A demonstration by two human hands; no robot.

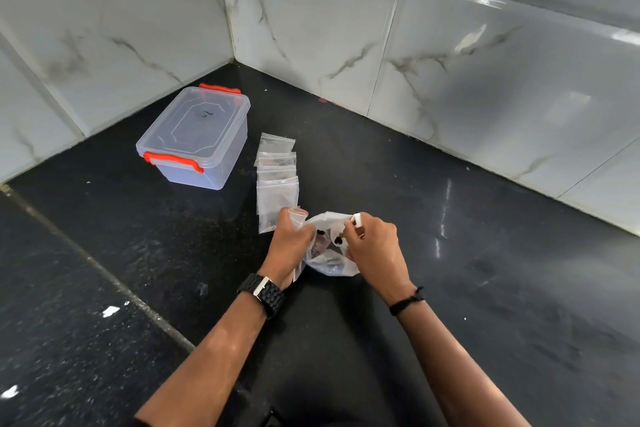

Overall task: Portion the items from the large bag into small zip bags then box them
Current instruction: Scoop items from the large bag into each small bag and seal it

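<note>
the left hand (pixel 290 239) pinches a small clear zip bag (pixel 298 215) at the mouth of the crumpled clear plastic large bag of dark items (pixel 329 255), which the right hand (pixel 372 246) grips. a slack hold could spill items across the glossy black stone counter (pixel 485 288). the lidded clear box with orange latches (pixel 197 139) sits in a marble-tiled corner.

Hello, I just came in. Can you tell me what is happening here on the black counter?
A person is working with both bare hands on a large clear plastic bag holding dark items. The left hand grips its left edge, apparently with a small bag; the right hand holds the right edge at the opening. A row of small zip bags lies beyond the hands. The plastic box with orange latches stands further left, its lid on.
</note>
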